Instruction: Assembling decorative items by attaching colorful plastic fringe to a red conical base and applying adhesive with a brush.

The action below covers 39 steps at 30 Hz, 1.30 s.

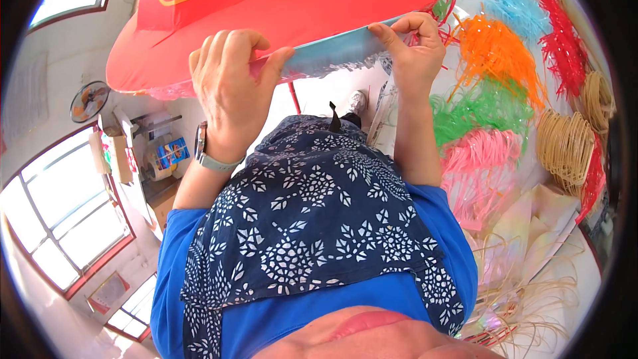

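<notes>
In front of me, at the top of the head view, is a large red fabric-covered form [286, 20] with a broad rim and a yellow emblem. A light blue fringed strip [339, 50] runs along its near lower edge. My left hand [229, 86], wearing a watch, is closed at the strip's left end, its thumb against the strip and its fingers curled at the red rim. Farther right, my right hand [419, 56] pinches the strip's other end between thumb and fingers. Pinkish fringe [174, 91] shows under the rim's left part. The far side of the form is out of view.
On the white table at right lie orange fringe [498, 53], green fringe [488, 113], pink fringe [478, 159], light blue fringe [512, 0] and red fringe [561, 46]. Coils of tan strands [565, 149] sit beyond. A fan [90, 102] and a shelf [156, 189] stand left.
</notes>
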{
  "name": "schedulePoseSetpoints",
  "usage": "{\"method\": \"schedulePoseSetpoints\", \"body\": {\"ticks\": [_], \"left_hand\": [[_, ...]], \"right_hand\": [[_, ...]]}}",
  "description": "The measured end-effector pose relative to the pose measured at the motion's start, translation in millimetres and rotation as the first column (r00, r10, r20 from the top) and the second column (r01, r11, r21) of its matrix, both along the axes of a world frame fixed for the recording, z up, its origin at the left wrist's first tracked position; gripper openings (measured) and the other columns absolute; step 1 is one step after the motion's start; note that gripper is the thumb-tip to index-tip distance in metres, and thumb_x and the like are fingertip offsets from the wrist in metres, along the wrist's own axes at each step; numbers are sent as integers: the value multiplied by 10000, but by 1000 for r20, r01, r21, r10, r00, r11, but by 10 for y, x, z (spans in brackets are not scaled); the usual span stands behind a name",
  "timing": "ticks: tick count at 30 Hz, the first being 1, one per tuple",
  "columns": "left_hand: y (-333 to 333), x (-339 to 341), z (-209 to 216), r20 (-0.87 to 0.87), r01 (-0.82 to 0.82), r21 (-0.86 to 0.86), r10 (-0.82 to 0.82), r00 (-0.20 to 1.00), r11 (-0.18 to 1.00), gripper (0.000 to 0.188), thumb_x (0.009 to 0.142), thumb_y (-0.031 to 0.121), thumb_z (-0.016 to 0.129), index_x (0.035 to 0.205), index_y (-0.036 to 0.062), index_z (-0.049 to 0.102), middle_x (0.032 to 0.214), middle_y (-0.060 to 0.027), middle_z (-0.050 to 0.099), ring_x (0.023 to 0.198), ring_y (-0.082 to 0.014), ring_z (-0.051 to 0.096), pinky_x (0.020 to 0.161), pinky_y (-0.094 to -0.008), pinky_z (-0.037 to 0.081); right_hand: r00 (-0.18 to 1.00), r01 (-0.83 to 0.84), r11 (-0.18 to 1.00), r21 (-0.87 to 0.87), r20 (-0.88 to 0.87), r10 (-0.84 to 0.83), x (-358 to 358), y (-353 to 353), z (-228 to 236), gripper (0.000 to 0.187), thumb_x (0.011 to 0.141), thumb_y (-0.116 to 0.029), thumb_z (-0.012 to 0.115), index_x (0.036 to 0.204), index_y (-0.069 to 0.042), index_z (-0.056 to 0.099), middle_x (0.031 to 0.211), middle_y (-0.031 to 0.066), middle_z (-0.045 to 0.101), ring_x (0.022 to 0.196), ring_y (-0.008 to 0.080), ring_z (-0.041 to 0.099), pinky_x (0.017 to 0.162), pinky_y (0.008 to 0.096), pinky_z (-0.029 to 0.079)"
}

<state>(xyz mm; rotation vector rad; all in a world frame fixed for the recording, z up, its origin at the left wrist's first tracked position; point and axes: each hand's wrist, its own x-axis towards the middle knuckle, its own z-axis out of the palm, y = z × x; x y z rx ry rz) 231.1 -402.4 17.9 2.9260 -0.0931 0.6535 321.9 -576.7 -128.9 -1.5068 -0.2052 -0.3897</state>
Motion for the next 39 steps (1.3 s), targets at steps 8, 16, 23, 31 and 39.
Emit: {"method": "schedulePoseSetpoints", "body": {"ticks": [8, 16, 23, 31, 39], "left_hand": [[-44, 17, 29, -8, -21, 40, 21, 1000, 999, 283, 662, 211, 787, 765, 76, 562, 718, -17, 538, 685, -188, 503, 685, -322, 362], [8, -6, 10, 8, -25, 63, 25, 1000, 998, 267, 655, 228, 780, 766, 93, 578, 771, -20, 545, 765, -207, 512, 716, -334, 355], [89, -24, 60, 3, 29, 61, -29, 1000, 998, 242, 661, 205, 763, 826, 112, 613, 807, -15, 554, 799, -206, 525, 737, -346, 357], [108, -40, 55, -22, 26, -38, -27, 999, 999, 211, 675, 114, 744, 841, 74, 620, 844, -39, 579, 821, -203, 545, 765, -331, 384], [98, -34, 6, -45, -1, -103, -4, 999, 995, 211, 652, 95, 731, 831, 79, 621, 823, -54, 562, 790, -220, 538, 734, -344, 384]], "right_hand": [[957, -53, 942, 331, -254, 143, 313, -279, -254, 271, 630, -123, 838, 705, -68, 584, 664, -43, 553, 604, 33, 446, 559, 184, 374], [952, 305, 919, 251, -111, -285, 199, -293, -297, 111, 782, -80, 700, 763, -29, 603, 727, -7, 582, 641, 47, 453, 588, 206, 380], [812, 167, 965, -204, 583, -17, -446, 275, 87, 191, 714, 40, 608, 903, 16, 608, 945, 121, 635, 876, 287, 594, 754, 354, 500], [692, -23, 957, -288, 686, 223, -561, 616, 287, 147, 713, -39, 618, 837, 19, 567, 1026, 161, 636, 934, 283, 587, 780, 374, 527], [731, 81, 956, -281, 669, 134, -417, 407, 149, 106, 747, -7, 591, 846, 12, 557, 1009, 158, 640, 951, 291, 591, 775, 360, 539]]}}
